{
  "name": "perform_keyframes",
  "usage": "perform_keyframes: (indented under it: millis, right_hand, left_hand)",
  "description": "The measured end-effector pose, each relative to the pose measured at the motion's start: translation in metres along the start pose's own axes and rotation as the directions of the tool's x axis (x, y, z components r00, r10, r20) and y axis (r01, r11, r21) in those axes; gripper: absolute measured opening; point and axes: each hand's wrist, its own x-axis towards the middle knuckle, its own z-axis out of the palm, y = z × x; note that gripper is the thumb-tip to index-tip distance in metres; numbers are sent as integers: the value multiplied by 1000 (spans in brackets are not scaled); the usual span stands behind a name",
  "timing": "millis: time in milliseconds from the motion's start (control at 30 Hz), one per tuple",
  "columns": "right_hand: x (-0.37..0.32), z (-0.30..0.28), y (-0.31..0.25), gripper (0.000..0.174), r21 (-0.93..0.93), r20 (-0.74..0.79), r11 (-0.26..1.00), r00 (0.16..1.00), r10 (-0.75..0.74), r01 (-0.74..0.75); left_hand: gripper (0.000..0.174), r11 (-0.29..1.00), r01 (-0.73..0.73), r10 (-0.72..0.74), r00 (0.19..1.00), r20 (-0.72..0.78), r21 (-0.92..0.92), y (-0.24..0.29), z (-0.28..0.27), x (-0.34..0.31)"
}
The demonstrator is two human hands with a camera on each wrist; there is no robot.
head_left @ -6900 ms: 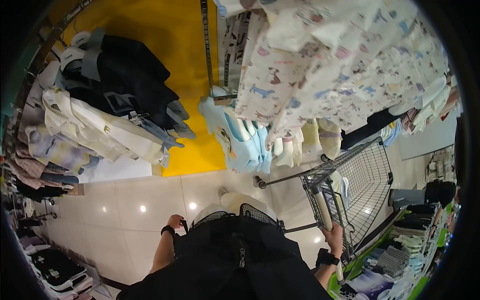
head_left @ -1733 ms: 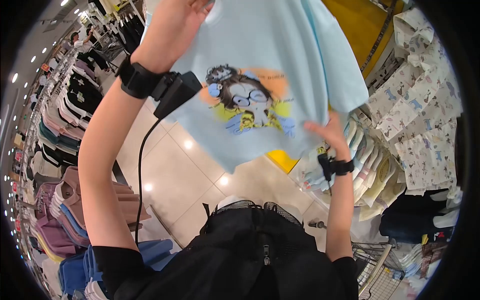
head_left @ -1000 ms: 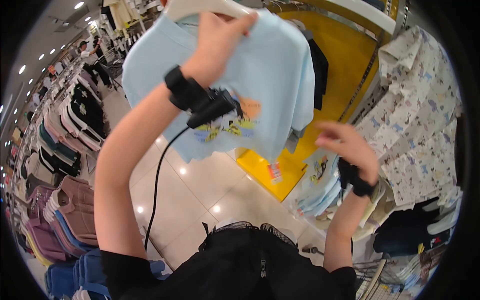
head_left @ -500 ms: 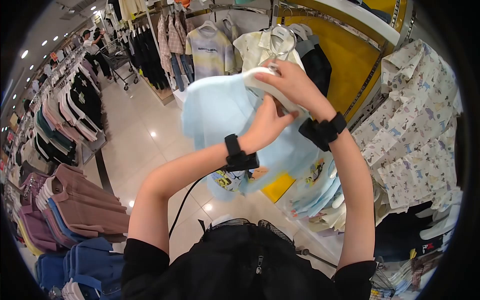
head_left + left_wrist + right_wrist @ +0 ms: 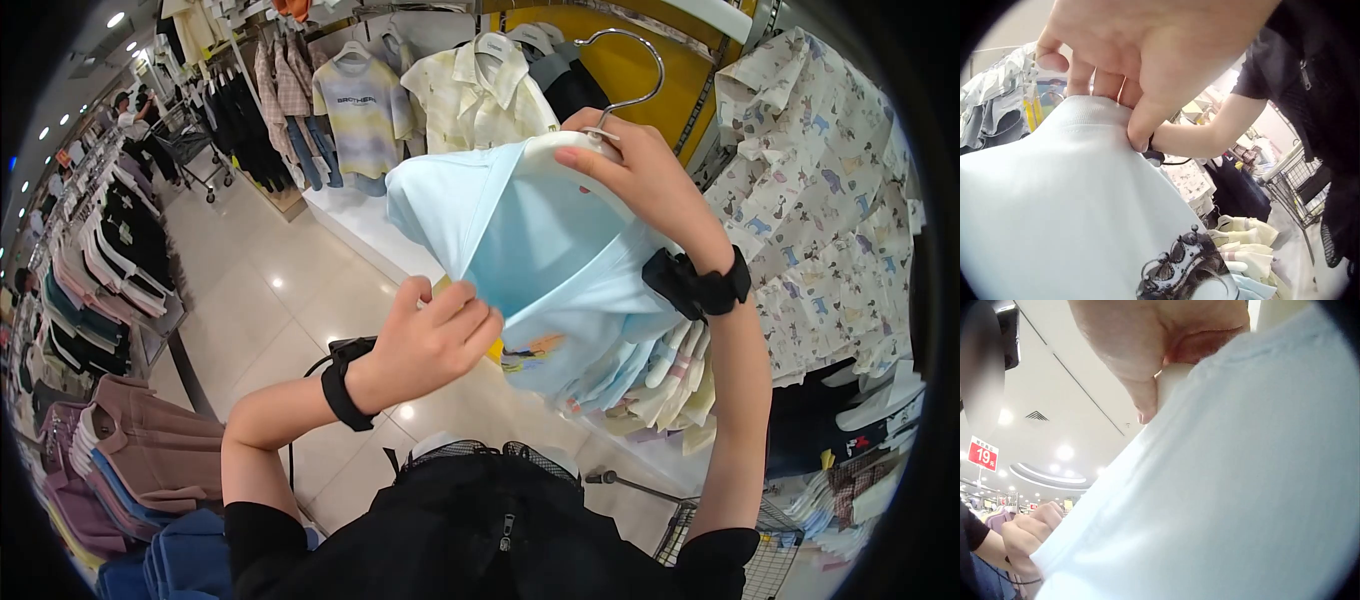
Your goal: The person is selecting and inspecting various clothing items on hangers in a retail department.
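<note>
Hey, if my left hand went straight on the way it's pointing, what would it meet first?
Most likely the light blue shirt itself: your left hand pinches its neckline and points into the gaping opening, toward the inner side. How deep that gap runs is hard to judge.

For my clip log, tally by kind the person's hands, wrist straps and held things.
Bare hands: 2 (left hand, right hand)
Black wrist straps: 2
Held pale-blue fabric shirt: 1
Held white hanger with curved silver metal hook: 1
Total: 6
</note>
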Motion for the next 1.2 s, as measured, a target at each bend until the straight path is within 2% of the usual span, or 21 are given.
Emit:
perform_keyframes:
  millis: [67, 133, 267, 300, 400, 467, 533, 567, 633, 667, 700, 800, 833, 867, 900, 967, 1000, 1033, 1067, 1100, 1200]
  right_hand:
    - [-8, -2, -5, 26, -46, 17, 999, 1000, 13, -12]
    - [-18, -2, -10, 33, -29, -16, 997, 997, -69, 69]
    - [-40, 0, -24, 30, -93, -50, 995, 998, -34, 29]
    - [-47, -1, -22, 28, -140, -53, 987, 995, -82, 74]
    - [-69, -8, -29, 20, -272, 23, 960, 998, -57, 62]
    - [-75, -8, -39, 22, 30, -38, 987, 987, -155, 156]
    - [-78, -9, -34, 23, 3, -44, 986, 985, -165, 166]
    - [-78, -9, -33, 24, 14, -48, 993, 992, -120, 121]
    - [-78, -10, -29, 24, 19, -53, 997, 996, -70, 71]
    - [-77, -10, -25, 25, 14, -41, 994, 993, -112, 113]
    - [-76, -10, -23, 25, 11, -28, 988, 988, -153, 154]
    - [-70, -7, -25, 24, 41, 2, 993, 994, -109, 108]
    - [-68, -5, -22, 24, 45, 5, 993, 994, -107, 107]
    - [-65, -4, -18, 24, -37, 14, 991, 992, -128, 129]
    - [-62, -3, -15, 24, -121, 24, 981, 988, -151, 153]
    - [-54, 2, -15, 23, -99, 3, 990, 995, -104, 104]
    - [-51, 5, -15, 23, -74, -15, 996, 999, -50, 49]
    - [-48, 9, -11, 23, -73, -12, 996, 999, -52, 51]
    - [-45, 13, -7, 24, 5, -71, 998, 996, -59, 60]
    - [-41, 14, -3, 26, 82, -133, 994, 989, -61, 72]
    - [-30, 7, 0, 27, 25, -95, 1000, 995, -14, 16]
  left_hand:
    - [18, 999, -41, 40, 998, -44, -28, 8, -6, 0]
    - [18, 997, -73, 72, 996, -47, -20, 15, -13, -2]
    - [20, 990, -132, 131, 991, -23, -58, 28, -27, -5]
    - [19, 982, -166, 163, 986, -37, -94, 32, -30, -7]
    - [14, 940, -310, 294, 948, -126, -143, 41, -36, -7]
    - [21, 934, -318, 288, 939, -186, -161, 47, -38, -7]
    - [22, 950, -266, 235, 954, -185, -166, 44, -43, -2]
    - [24, 962, -218, 188, 965, -182, -163, 43, -43, 0]
    - [32, 993, -33, -4, 955, -296, -117, 35, -36, -3]
    - [37, 993, 59, -91, 930, -357, -100, 24, -31, 1]
    - [40, 980, 108, -159, 931, -329, -166, 0, -31, 4]
    - [43, 921, 216, -320, 893, -316, -324, -58, -22, 27]
    - [41, 776, 255, -306, 952, 8, -576, -65, -19, 30]
    - [39, 562, 354, -180, 934, 307, -748, -69, -18, 32]
    - [39, 563, 354, -183, 934, 306, -746, -67, -16, 34]
    - [32, 607, 483, -204, 863, 463, -631, -59, -4, 39]
    - [32, 606, 485, -207, 861, 464, -630, -58, 4, 39]
    - [31, 553, 458, -230, 887, 401, -696, -59, 15, 39]
    - [31, 499, 420, -256, 907, 335, -758, -61, 24, 39]
    - [31, 501, 419, -256, 907, 333, -757, -64, 30, 40]
    - [33, 470, 407, -264, 911, 316, -783, -71, 40, 48]
